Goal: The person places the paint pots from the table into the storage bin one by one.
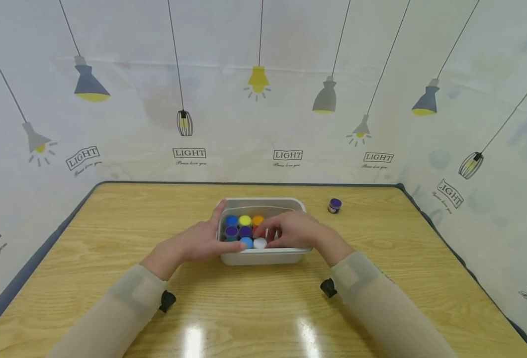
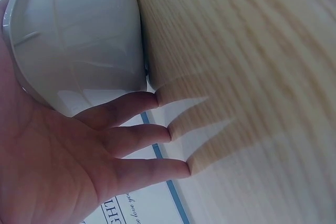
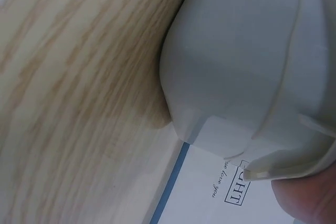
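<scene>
A white plastic bin (image 1: 263, 257) holds several small paint jars with coloured lids, among them a yellow one (image 1: 244, 220), a light blue one (image 1: 247, 242) and a white one (image 1: 260, 243). My left hand (image 1: 201, 241) rests against the bin's left end, thumb laid over the front rim. In the left wrist view, three straight fingers (image 2: 149, 174) reach down beside the bin to the table. Over the right end my right hand (image 1: 292, 228) dips inside, fingertips curled about a red-lidded jar (image 1: 262, 233) and partly covering it. From the right wrist, mostly the bin's outer wall (image 3: 236, 61) shows.
One purple-lidded jar (image 1: 334, 206) stands alone on the wooden table (image 1: 156, 204), to the right behind the bin. A wall covering (image 1: 227, 99) printed with lamps encloses the table's back and sides.
</scene>
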Demonstrator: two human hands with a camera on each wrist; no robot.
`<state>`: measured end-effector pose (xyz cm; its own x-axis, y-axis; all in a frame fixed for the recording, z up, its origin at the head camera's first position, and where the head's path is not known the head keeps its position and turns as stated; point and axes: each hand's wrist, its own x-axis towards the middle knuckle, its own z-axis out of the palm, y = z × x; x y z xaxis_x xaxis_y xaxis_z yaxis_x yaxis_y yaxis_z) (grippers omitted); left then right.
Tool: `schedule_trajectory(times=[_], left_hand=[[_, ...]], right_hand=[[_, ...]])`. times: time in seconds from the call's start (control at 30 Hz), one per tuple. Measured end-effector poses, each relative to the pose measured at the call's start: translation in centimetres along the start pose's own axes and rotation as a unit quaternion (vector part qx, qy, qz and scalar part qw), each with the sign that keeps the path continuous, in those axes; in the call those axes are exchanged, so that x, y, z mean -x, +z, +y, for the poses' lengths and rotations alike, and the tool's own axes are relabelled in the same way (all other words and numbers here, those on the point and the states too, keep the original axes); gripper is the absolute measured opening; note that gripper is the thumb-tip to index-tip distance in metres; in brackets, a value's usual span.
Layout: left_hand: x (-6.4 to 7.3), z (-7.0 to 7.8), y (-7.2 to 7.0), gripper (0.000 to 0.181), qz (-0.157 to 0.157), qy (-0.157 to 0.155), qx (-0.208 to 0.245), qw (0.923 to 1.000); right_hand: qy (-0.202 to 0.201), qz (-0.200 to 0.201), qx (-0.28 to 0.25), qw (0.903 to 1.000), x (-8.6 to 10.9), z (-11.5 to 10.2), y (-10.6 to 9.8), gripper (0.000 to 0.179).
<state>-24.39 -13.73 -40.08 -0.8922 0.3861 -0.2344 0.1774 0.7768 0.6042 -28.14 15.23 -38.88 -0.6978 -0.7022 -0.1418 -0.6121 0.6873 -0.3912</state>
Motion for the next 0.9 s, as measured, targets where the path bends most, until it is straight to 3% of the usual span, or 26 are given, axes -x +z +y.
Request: schedule_trajectory(times=[0.9], left_hand=[[-0.13,-0.19,0.1,0.138,0.005,0.005,-0.004,1.0]], right_hand=[[-0.008,0.023,-0.014,0.9996,0.12,0.15,0.06,0.026]])
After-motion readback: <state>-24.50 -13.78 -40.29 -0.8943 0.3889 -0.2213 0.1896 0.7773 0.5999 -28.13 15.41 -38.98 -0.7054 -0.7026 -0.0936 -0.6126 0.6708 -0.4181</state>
